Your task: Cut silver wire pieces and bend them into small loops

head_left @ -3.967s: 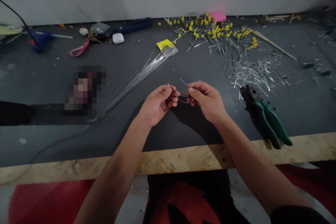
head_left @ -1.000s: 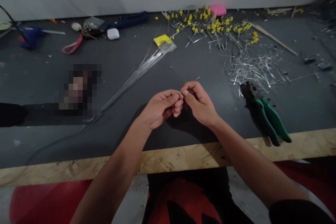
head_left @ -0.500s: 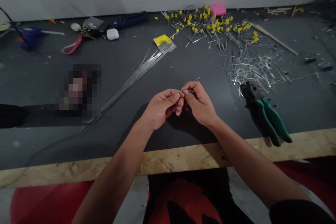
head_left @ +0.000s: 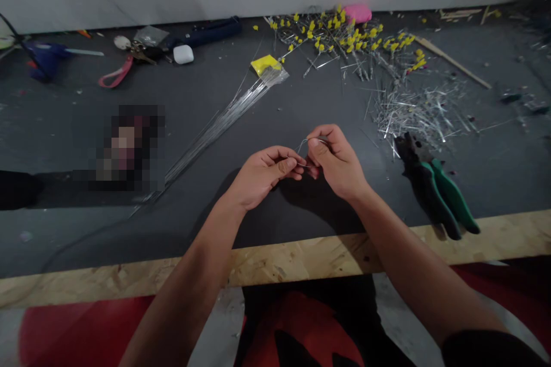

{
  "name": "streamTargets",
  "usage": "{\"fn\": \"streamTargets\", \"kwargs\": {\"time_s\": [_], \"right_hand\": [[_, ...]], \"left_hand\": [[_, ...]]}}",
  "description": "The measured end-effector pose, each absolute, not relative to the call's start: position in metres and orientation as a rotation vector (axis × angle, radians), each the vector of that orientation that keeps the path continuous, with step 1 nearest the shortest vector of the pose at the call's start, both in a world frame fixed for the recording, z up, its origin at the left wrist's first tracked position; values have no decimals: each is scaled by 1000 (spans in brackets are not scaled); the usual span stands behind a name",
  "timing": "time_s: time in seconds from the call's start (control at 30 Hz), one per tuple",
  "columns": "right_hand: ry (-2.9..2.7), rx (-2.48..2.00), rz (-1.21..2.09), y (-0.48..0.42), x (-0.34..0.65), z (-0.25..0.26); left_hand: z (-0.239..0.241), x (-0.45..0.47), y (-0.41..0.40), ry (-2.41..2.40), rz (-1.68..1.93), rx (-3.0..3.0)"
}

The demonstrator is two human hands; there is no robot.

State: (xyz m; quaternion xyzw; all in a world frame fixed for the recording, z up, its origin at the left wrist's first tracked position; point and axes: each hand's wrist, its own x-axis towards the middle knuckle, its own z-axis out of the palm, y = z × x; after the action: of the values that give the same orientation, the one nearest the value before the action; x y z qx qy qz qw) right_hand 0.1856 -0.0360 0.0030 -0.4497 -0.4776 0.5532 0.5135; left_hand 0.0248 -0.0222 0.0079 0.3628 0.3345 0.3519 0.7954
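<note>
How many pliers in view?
1 pair of pliers, right of the right hand, head by the loose wire pile, handle ends over the wooden edge. Blurred far-right clutter may hide more.

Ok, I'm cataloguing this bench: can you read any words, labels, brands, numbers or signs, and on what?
None can be read.
Yellow piece: no legible print.
Pliers: any marking is too small.
White case: no lettering visible.
Pixelated patch: blurred out.

The head-worn camera looked forward and down over the bench [head_left: 340, 97] from its near side, fairly close above the left hand [head_left: 266, 175] and right hand [head_left: 338, 163].
</note>
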Motion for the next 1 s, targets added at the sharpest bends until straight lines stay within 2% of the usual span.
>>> {"fn": "streamTargets", "kwargs": {"time_s": [0.53,0.77,1.0], "right_hand": [[-1116,-1043,1464,-34,192,5],[-859,-858,1669,-33,191,8],[-914,-891,1616,-33,192,5]], "left_hand": [[8,26,-24,770,703,926],[4,28,-23,885,964,1033],[-1,30,-24,942,1048,1053]]}}
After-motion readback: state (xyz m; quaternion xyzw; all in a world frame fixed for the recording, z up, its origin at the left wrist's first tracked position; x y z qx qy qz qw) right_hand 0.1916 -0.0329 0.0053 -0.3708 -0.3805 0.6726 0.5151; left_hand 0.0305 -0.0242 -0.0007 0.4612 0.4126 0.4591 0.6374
